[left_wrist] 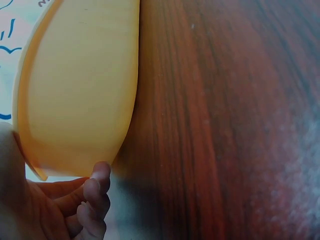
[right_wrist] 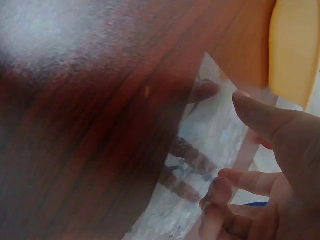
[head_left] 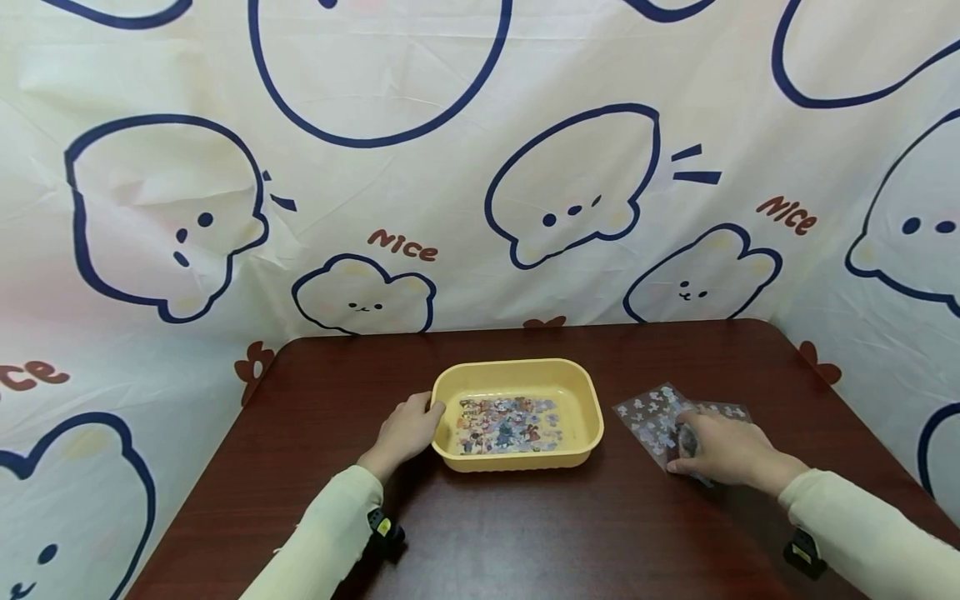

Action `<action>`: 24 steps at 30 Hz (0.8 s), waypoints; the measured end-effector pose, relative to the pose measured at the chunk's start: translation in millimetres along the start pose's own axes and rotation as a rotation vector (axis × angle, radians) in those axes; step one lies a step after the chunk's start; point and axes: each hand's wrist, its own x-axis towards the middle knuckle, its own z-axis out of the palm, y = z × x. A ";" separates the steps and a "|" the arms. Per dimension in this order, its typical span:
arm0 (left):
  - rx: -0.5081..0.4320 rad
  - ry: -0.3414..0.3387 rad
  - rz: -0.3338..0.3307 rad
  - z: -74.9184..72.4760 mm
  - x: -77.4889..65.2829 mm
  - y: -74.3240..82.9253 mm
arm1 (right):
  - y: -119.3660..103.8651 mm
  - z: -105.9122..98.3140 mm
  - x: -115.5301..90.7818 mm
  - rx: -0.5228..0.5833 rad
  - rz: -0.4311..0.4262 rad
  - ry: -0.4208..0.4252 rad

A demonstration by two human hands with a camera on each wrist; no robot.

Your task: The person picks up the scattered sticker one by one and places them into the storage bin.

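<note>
A yellow plastic basin (head_left: 517, 461) stands on the table, with many small colourful cutout stickers (head_left: 506, 425) lying on its bottom. My left hand (head_left: 405, 433) grips the basin's left end, thumb at the rim and curved fingers against the outer wall, as the left wrist view also shows. To the right of the basin lie clear plastic sheets (head_left: 651, 421) with pale printed shapes. Over them is my right hand (head_left: 723, 446), covering part of them. In the right wrist view the fingertips touch a glossy sheet (right_wrist: 200, 125), and the thumb stands apart from the fingers.
The dark brown wooden table (head_left: 570, 533) has rounded far corners. A white cloth (head_left: 465, 192) with blue cartoon outlines hangs behind it and along both sides. Dark wrist cameras (head_left: 386, 529) are strapped under both sleeves.
</note>
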 end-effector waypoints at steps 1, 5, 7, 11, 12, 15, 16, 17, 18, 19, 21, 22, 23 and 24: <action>0.002 0.001 0.002 0.2 0.0 0.0 | 0.1 0.9 -0.8 -0.004 -0.002 -0.007; 0.002 0.002 0.004 0.4 -0.3 0.4 | 0.1 4.0 -3.0 -0.021 -0.010 -0.013; -0.004 0.000 0.002 0.2 -0.5 0.5 | 0.1 5.3 -3.4 -0.022 -0.013 -0.007; -0.005 -0.005 -0.001 -0.2 -0.4 0.0 | 0.2 7.5 -2.7 -0.017 -0.012 0.021; -0.005 -0.006 -0.001 -0.3 -0.3 -0.2 | 0.2 7.9 -2.3 -0.014 -0.009 0.026; -0.001 -0.004 0.001 -0.7 -0.6 -0.3 | 0.5 8.5 -0.6 -0.002 0.002 0.032; -0.002 -0.002 0.001 -0.8 -0.6 -0.1 | 0.6 8.7 0.0 0.002 0.006 0.031; -0.003 -0.001 0.002 -0.8 -0.8 -0.1 | 0.7 8.6 0.5 0.005 0.011 0.029; -0.004 -0.001 0.003 -0.9 -1.0 -0.2 | 0.7 8.6 0.9 0.006 0.016 0.027; -0.005 0.001 0.004 -0.8 -1.1 -0.2 | 0.9 8.6 1.3 0.007 0.020 0.027; -0.006 0.003 0.007 -0.8 -1.4 0.0 | 1.3 8.8 2.1 0.010 0.026 0.025; -0.006 0.004 0.008 -0.7 -1.5 0.2 | 1.6 8.9 2.4 0.009 0.027 0.027; -0.006 0.005 0.010 -0.8 -1.8 0.3 | 1.7 9.0 2.6 0.011 0.031 0.031; -0.006 0.005 0.010 -0.8 -1.9 0.4 | 2.0 9.1 2.7 0.013 0.030 0.035</action>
